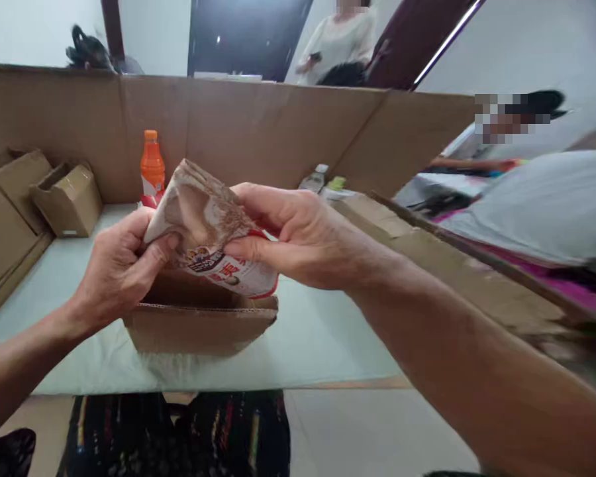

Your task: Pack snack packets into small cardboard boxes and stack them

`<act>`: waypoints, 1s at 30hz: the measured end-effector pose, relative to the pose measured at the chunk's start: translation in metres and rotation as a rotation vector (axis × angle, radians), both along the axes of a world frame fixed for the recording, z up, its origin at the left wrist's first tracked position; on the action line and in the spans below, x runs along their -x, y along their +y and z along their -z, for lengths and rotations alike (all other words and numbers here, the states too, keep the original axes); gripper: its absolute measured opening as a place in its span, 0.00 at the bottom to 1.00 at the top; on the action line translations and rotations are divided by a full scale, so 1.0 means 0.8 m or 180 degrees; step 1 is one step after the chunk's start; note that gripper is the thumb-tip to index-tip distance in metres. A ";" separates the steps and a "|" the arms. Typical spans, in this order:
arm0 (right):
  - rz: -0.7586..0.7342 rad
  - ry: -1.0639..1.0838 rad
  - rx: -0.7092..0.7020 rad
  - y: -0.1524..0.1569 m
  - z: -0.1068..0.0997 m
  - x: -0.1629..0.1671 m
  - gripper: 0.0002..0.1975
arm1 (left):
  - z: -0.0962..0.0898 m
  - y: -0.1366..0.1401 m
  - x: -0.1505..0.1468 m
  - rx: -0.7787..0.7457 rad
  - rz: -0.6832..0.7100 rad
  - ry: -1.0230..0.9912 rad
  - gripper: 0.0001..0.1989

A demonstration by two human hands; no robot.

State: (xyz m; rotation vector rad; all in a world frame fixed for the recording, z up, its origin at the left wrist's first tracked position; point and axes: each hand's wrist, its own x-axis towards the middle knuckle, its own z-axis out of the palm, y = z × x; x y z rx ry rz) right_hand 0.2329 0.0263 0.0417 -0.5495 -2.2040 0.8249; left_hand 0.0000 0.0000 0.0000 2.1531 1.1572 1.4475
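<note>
Both hands hold up a printed packet with a white and red face, dark lettering and a small round picture. Its upper part is a creased brown-and-white sheet with a rough edge; whether this is one piece with the packet I cannot tell. My left hand pinches the left side, thumb in front. My right hand grips the right side, its thumb pressed on the printed face. Right below stands an open cardboard box, its inside dark and partly hidden by the packet and my left hand.
An orange drink bottle stands behind the box, with something red at its base. Small cardboard boxes line the left. A clear bottle leans at the back right. Cardboard walls surround the pale green tabletop. Two people are beyond.
</note>
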 end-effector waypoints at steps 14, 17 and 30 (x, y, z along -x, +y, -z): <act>0.0150 -0.1393 0.0051 0.022 0.027 -0.003 0.04 | 0.061 -0.055 0.084 0.0064 0.0504 0.1626 0.06; 0.0288 -0.1590 -0.0081 0.021 0.025 -0.002 0.07 | 0.066 -0.057 0.083 -0.0178 0.0438 0.1659 0.06; -0.0122 -0.3700 -0.0047 -0.004 0.061 0.069 0.10 | 0.062 -0.053 0.073 -0.0101 0.0674 0.1947 0.10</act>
